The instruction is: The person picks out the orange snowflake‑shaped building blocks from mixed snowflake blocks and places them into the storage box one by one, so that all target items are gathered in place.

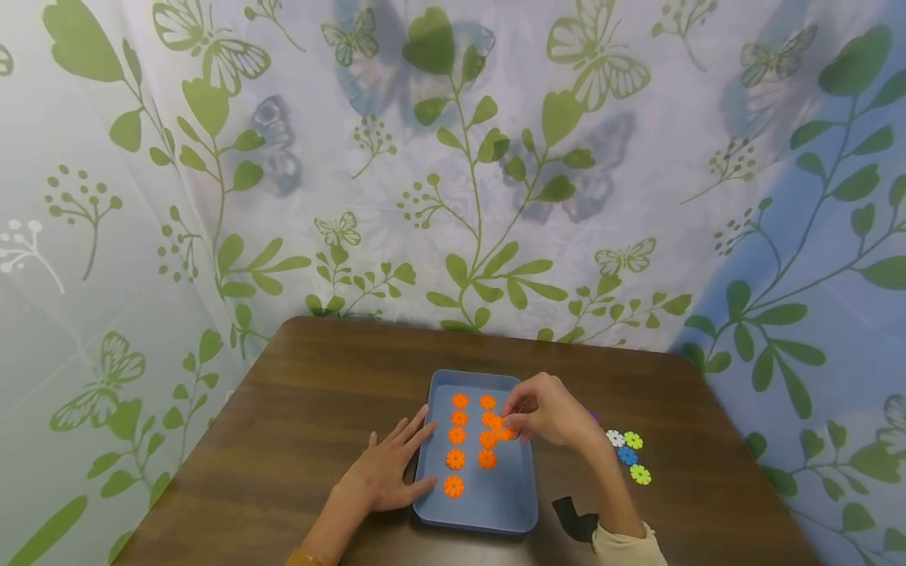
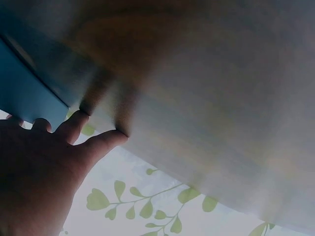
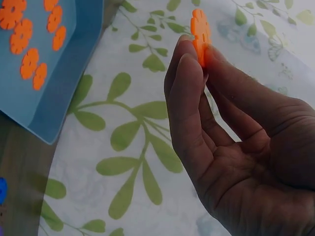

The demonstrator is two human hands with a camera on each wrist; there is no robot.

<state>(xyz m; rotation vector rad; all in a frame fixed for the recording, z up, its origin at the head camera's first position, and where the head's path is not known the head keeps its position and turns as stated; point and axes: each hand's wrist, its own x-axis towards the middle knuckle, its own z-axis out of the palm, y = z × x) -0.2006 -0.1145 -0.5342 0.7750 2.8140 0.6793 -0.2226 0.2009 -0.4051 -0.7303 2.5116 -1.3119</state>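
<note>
My right hand (image 1: 555, 413) pinches an orange flower-shaped notched disc (image 3: 200, 37) between thumb and fingertips, held up over the right side of a blue-grey tray (image 1: 495, 503). In that tray lie two columns of matching orange discs (image 1: 454, 458), several in each. The right column is partly overlapped by the pinched piece in the head view. At the tray's left edge is my left hand (image 1: 382, 472), fingers spread and straight, with fingertips and thumb right at the rim. It holds nothing. The left wrist view shows this hand beside the blue tray wall (image 2: 29, 83).
On the brown wooden table (image 1: 340, 377), right of the tray, lie a white disc (image 1: 615, 438), a blue disc (image 1: 627, 455), two yellow-green discs (image 1: 640, 474) and a partly hidden purple piece (image 1: 594, 416). A black object (image 1: 575, 520) shows beside my right wrist. A leaf-patterned curtain (image 1: 488, 236) hangs behind the table.
</note>
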